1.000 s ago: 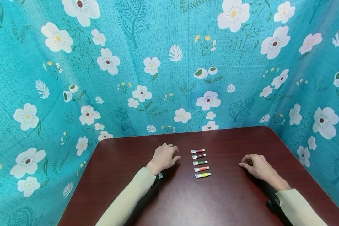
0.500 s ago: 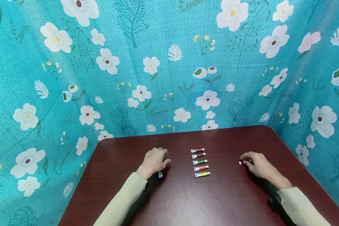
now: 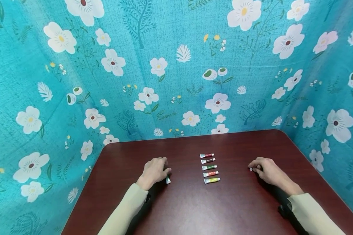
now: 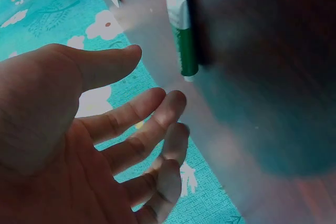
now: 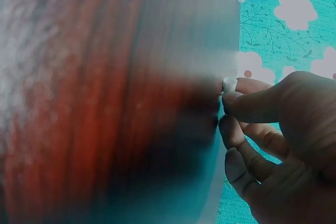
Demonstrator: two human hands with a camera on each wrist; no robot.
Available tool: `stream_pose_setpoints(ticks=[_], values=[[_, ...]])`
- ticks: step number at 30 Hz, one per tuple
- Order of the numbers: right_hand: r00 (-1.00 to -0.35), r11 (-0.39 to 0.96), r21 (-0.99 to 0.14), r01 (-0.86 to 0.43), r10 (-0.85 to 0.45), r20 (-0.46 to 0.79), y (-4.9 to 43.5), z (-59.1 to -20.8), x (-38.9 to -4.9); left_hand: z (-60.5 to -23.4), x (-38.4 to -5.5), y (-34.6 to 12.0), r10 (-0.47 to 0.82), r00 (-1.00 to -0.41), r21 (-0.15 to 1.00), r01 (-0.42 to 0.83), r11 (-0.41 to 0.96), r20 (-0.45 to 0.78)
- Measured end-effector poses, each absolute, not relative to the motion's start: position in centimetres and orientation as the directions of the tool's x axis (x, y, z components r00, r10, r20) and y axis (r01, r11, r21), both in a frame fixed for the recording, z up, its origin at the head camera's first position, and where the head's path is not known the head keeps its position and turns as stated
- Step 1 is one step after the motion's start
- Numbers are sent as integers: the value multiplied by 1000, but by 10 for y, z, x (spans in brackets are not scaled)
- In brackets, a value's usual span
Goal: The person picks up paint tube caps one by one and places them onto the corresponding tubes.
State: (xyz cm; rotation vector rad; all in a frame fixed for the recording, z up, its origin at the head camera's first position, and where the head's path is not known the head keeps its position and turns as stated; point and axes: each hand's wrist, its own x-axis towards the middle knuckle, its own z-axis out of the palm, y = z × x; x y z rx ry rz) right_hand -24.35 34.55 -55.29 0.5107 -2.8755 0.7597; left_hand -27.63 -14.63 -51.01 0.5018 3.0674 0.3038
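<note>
My left hand [image 3: 154,171] hovers over the table with thumb and fingers apart, nothing between them. Close by lies a green paint tube [image 4: 184,40] with a white crimped end; in the head view the hand covers most of that tube [image 3: 168,180]. Over at the right, my right hand [image 3: 269,170] pinches a small white cap [image 5: 229,84] between thumb and index finger, the other fingers curled. Between the hands several paint tubes lie in a column: dark red [image 3: 207,155], dark brown [image 3: 208,161], green [image 3: 209,167], orange [image 3: 210,174] and yellow [image 3: 212,180].
The dark reddish-brown table [image 3: 194,209] has rounded far corners. A turquoise curtain [image 3: 170,81] with white flowers hangs behind it and along both sides.
My left hand has moved left and toward me, away from the column of tubes, to the separate green tube. The right hand's fingers have shifted slightly, bringing the white cap into sight.
</note>
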Motion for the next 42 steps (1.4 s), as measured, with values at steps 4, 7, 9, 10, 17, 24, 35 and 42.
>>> stream_pose_setpoints(ticks=[4,7,9,10,17,24,35,42], values=[[-935,814,-462,-353,-286,211,347,-554,-244,-512,-272,-148,276,-961,214,264,940,-28],[-936,813,-465,-350,-283,210,347,-555,-244,-514,-268,-148,229,-971,229,207,951,-74],[-938,814,-468,-344,-276,211,347,-555,-244,-515,-266,-148,202,-974,226,174,958,-103],[-938,814,-469,-344,-276,210,347,-555,-243,-516,-266,-148,190,-975,223,161,961,-116],[-947,821,-474,-320,-262,186,343,-556,-240,-524,-262,-146,151,-979,213,120,970,-136],[-950,821,-478,-312,-257,178,339,-559,-238,-529,-259,-143,139,-980,260,99,961,-141],[-947,816,-481,-321,-262,187,340,-559,-240,-526,-259,-144,170,-977,250,133,959,-131],[-945,815,-479,-327,-268,189,340,-559,-243,-525,-258,-145,183,-976,246,151,957,-115]])
